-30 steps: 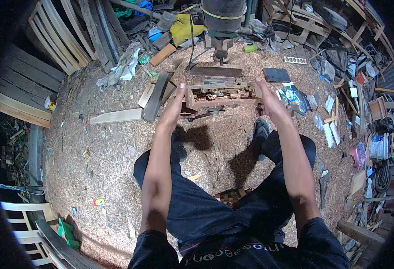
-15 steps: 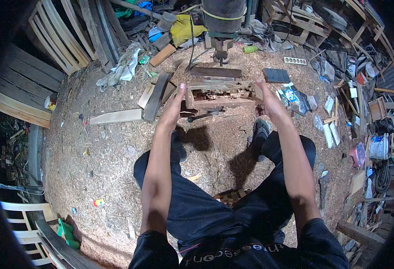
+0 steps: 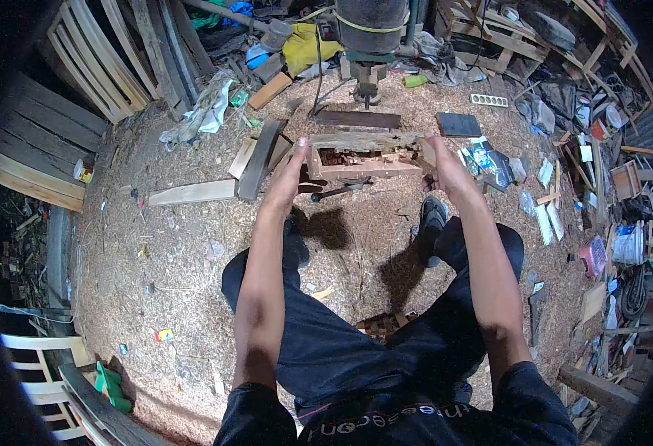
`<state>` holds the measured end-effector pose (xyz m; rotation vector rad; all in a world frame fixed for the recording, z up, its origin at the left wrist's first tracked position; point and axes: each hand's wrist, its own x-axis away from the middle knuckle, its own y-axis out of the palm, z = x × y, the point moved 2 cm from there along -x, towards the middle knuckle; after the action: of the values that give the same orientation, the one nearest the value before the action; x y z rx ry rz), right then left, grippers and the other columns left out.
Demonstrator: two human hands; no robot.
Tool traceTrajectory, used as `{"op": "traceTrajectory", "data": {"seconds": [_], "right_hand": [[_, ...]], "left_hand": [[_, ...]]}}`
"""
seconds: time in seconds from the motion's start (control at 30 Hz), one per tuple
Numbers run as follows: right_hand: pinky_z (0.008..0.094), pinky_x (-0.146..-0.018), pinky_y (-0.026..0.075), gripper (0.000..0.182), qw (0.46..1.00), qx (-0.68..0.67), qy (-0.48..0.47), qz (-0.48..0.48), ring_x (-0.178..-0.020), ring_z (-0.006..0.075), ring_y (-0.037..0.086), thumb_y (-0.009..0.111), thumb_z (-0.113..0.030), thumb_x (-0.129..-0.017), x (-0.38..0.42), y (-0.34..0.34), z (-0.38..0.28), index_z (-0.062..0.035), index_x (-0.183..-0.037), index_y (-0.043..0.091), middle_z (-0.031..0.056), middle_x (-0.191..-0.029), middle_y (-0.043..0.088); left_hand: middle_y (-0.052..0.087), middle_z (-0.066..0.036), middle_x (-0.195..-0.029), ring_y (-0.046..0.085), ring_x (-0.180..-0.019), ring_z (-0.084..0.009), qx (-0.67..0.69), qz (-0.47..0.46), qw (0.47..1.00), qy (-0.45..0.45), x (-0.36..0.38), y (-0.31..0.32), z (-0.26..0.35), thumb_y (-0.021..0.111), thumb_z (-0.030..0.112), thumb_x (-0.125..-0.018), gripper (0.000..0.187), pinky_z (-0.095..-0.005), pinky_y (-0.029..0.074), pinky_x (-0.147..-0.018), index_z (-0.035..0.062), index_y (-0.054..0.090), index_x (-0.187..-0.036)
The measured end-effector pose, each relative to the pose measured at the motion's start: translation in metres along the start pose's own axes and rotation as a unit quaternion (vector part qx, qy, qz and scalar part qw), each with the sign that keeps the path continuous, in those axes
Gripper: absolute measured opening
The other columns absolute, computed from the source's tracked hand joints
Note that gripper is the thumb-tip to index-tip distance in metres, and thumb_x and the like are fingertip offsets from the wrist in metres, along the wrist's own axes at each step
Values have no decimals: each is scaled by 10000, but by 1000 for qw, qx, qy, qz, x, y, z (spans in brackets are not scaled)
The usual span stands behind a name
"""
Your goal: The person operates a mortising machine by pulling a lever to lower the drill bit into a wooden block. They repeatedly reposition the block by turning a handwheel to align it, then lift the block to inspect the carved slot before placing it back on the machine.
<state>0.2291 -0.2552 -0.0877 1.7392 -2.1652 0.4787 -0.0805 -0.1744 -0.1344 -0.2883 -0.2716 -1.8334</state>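
Note:
I hold a small wooden box (image 3: 365, 170) out in front of me, above the sawdust floor. It is filled with little wood pieces, and a rough plank lies along its far rim. My left hand (image 3: 291, 177) grips the box's left end, thumb up against its side. My right hand (image 3: 443, 169) grips the right end. Both arms are stretched forward over my dark trousers. Just beyond the box stands a drill press (image 3: 369, 39) with a dark board (image 3: 358, 119) at its foot.
Loose planks (image 3: 191, 194) and a dark beam (image 3: 259, 158) lie on the sawdust floor at left. Curved slats (image 3: 100, 59) lean at the far left. Scrap wood, bags and a pink bucket (image 3: 593, 257) crowd the right side. A white chair (image 3: 47, 372) stands at lower left.
The box has tilted slightly away from me and risen a little; less of its contents shows now. Both hands keep their grip.

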Motion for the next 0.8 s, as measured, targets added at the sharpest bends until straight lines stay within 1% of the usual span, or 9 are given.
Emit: {"op": "traceTrajectory", "data": {"seconds": [0.07,0.17,0.27,0.37,0.47,0.57,0.67,0.77,0.8], "right_hand": [[318,-521,453,738,1000,16,-2,-5,-629,154,525,446,-628,-956,6,3,-6,-24,-1378,485,105,-930,591],[324,-513,453,825,998,42,53,7,-611,157,522,426,-682,-947,8,4,-8,-7,-1421,442,126,-917,583],[337,-523,469,847,995,51,84,-12,-584,166,516,405,-691,-949,0,2,-1,-17,-1462,402,138,-906,576],[350,-548,495,815,994,63,89,1,-594,174,523,393,-674,-956,-2,2,2,-39,-1467,402,142,-914,578],[349,-572,513,762,996,54,59,-29,-639,177,542,391,-630,-967,-2,1,5,-52,-1462,416,149,-959,583],[330,-577,515,698,998,35,33,-27,-662,167,548,397,-562,-981,4,4,-2,-43,-1446,434,155,-1029,586],[322,-585,515,650,999,26,11,-29,-687,163,559,403,-516,-992,2,3,0,-39,-1430,450,146,-1088,588],[328,-601,521,628,998,38,29,-29,-746,165,582,409,-493,-994,5,3,-3,-41,-1428,452,148,-1111,593],[332,-614,521,625,999,28,18,-30,-758,174,592,413,-486,-989,5,3,-3,-29,-1414,446,140,-1081,593]], "left_hand": [[362,-251,-1532,372,-1415,-326,-22,32,999,-5,1,1,0,463,742,-906,977,-457,349,-1127,-35,369,-1491],[267,-251,-1577,366,-1417,-334,25,-68,994,-79,11,4,13,446,761,-899,1005,-433,531,-941,-18,313,-1520],[644,-192,-1151,700,-895,-227,-15,28,999,-27,4,5,2,423,744,-921,916,-376,601,-753,-40,454,-1393],[657,-185,-1118,697,-880,-221,-24,43,999,-17,4,7,3,412,746,-923,917,-370,600,-748,-46,464,-1383],[660,-181,-1115,697,-878,-222,-23,42,999,-25,19,15,18,402,746,-927,909,-371,599,-742,-44,483,-1370],[652,-194,-1142,697,-886,-228,-13,19,999,-35,15,12,14,400,742,-930,899,-375,598,-756,-39,494,-1365],[563,-231,-1332,670,-1056,-270,3,18,999,-45,11,8,10,456,739,-911,952,-399,583,-837,-41,412,-1454],[643,-179,-1189,662,-1048,-241,-3,37,999,-14,4,6,2,444,703,-940,847,-409,563,-864,-25,499,-1369],[643,-173,-1192,657,-1060,-239,6,43,999,-11,1,5,-1,461,658,-952,796,-408,558,-871,-22,505,-1362]]}}
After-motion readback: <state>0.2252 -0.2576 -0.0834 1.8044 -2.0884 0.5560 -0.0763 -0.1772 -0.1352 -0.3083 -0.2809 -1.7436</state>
